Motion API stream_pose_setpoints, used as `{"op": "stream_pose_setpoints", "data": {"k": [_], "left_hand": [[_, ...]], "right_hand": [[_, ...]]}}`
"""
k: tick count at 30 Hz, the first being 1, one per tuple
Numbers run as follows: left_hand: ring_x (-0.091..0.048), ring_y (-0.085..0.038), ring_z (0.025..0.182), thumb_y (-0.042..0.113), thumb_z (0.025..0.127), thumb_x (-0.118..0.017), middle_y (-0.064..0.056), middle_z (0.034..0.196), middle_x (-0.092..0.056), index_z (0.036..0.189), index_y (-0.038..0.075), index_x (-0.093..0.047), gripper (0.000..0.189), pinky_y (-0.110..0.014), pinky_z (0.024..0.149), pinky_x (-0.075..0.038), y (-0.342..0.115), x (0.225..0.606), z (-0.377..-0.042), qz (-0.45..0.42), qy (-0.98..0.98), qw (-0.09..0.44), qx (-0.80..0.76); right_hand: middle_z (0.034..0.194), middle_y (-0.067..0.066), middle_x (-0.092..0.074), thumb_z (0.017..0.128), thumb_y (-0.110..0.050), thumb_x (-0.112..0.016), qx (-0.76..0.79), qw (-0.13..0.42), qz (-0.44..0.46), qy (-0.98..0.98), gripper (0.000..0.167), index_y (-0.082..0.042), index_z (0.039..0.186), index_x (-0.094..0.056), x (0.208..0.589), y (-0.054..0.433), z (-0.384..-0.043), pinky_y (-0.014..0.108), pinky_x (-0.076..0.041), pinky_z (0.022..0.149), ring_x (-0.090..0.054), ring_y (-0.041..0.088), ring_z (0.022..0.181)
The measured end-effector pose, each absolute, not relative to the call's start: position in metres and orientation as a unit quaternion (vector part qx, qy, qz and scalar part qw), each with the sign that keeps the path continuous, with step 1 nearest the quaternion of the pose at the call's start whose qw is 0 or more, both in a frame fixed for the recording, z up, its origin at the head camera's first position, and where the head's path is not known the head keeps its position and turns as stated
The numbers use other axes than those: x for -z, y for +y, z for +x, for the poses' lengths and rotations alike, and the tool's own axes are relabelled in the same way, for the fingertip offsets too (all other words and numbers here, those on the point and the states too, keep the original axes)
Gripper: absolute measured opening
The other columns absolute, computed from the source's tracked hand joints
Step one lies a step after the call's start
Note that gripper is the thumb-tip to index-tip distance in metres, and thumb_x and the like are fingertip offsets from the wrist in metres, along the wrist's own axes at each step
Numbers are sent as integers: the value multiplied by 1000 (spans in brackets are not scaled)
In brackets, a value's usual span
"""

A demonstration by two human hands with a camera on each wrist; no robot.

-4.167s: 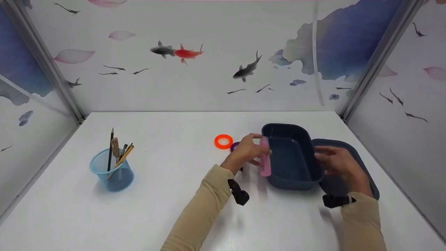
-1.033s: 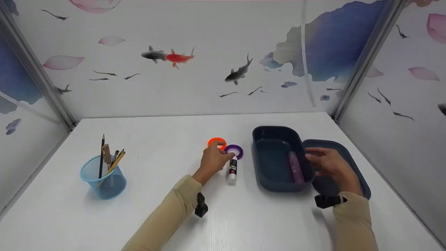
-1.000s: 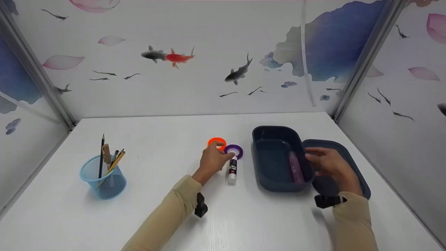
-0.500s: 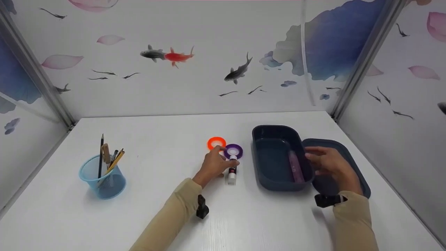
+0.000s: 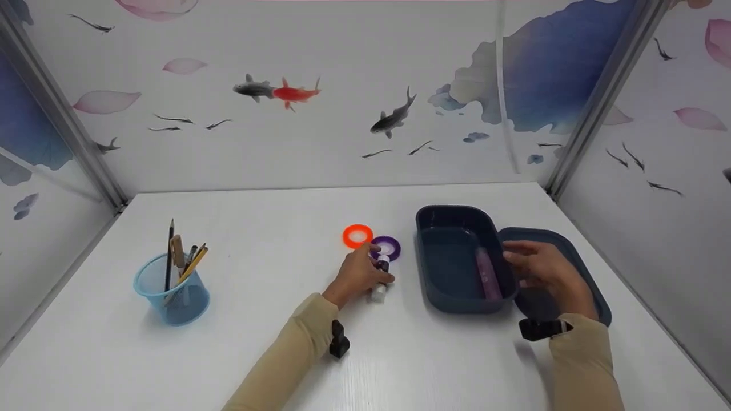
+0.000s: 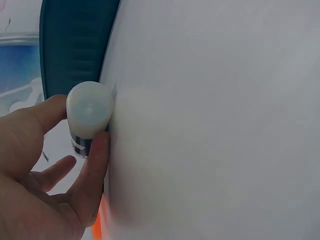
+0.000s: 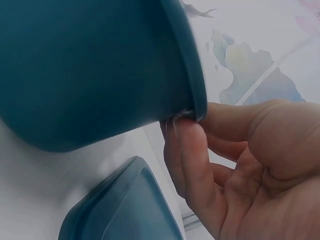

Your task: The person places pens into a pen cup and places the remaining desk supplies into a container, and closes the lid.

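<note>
My left hand [image 5: 358,274] pinches a white glue stick with a dark label [image 5: 379,292] between thumb and fingers, low over the table. In the left wrist view the glue stick's pale round end [image 6: 90,107] faces the camera. Just beyond the hand are a purple ring [image 5: 394,249] and an orange ring [image 5: 357,236]. My right hand [image 5: 551,277] grips the right edge of a dark blue box [image 5: 425,291]; in the right wrist view its fingers [image 7: 192,150] meet at the box's rim [image 7: 197,85]. A long pink object [image 5: 488,274] lies inside the box.
Partly under the right hand lies a dark blue lid [image 5: 594,291], beside the box. A light blue cup [image 5: 191,305] with pencils and a brown-handled tool stands on the left of the white table [image 5: 274,240]. Printed walls [image 5: 342,160] close off the back and sides.
The pink object has gone from my left hand into the box. Since then the left hand has drawn back slightly from the rings and closed on the glue stick. The right hand stays at the box.
</note>
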State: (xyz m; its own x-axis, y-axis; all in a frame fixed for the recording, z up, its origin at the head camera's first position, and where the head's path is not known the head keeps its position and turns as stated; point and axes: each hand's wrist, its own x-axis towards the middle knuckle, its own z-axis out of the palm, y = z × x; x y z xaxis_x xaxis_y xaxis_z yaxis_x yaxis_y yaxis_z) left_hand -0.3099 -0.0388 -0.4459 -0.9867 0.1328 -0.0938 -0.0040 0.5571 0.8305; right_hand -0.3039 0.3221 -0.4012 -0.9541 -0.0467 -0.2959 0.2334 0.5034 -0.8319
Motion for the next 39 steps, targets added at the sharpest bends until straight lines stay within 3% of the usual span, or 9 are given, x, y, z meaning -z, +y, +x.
{"op": "stream_pose_setpoints", "data": {"k": [4, 17, 24, 33, 39], "left_hand": [[-60, -25, 99, 19, 78, -85, -14, 112, -65, 133, 4, -55, 64, -39, 96, -56, -39, 443, -311, 42, 888, 77, -451], [-62, -23, 89, 16, 80, -83, -11, 107, -64, 121, 7, -59, 49, -33, 79, -61, -44, 441, -313, 28, 875, 113, -470], [-63, -22, 93, 17, 80, -82, -14, 111, -67, 124, 5, -60, 51, -34, 82, -59, -48, 444, -310, 34, 869, 75, -488], [-66, -24, 96, 16, 82, -80, -18, 119, -65, 130, 2, -56, 55, -37, 88, -60, -54, 445, -311, 26, 849, 68, -524], [-70, -24, 94, 14, 84, -80, -17, 127, -63, 135, 6, -54, 57, -35, 73, -64, -45, 426, -312, 2, 821, 98, -562]], "right_hand": [[150, 22, -48, 102, -34, -58, 497, 141, 52, 855, 61, -9, 154, -38, 402, 322, -305, 29, -58, 82, -65, 9, 102], [151, 22, -47, 102, -38, -57, 476, 135, 39, 868, 61, -10, 154, -40, 401, 323, -304, 29, -58, 82, -64, 14, 108], [147, 21, -52, 101, -37, -58, 477, 135, 36, 868, 61, -9, 153, -41, 403, 324, -304, 29, -58, 80, -66, 9, 101], [150, 22, -49, 101, -37, -58, 481, 144, 31, 864, 63, -8, 154, -38, 404, 325, -308, 30, -59, 83, -66, 11, 107], [152, 22, -46, 102, -36, -57, 477, 140, 31, 867, 62, -9, 154, -38, 403, 325, -305, 28, -58, 83, -64, 10, 106]]}}
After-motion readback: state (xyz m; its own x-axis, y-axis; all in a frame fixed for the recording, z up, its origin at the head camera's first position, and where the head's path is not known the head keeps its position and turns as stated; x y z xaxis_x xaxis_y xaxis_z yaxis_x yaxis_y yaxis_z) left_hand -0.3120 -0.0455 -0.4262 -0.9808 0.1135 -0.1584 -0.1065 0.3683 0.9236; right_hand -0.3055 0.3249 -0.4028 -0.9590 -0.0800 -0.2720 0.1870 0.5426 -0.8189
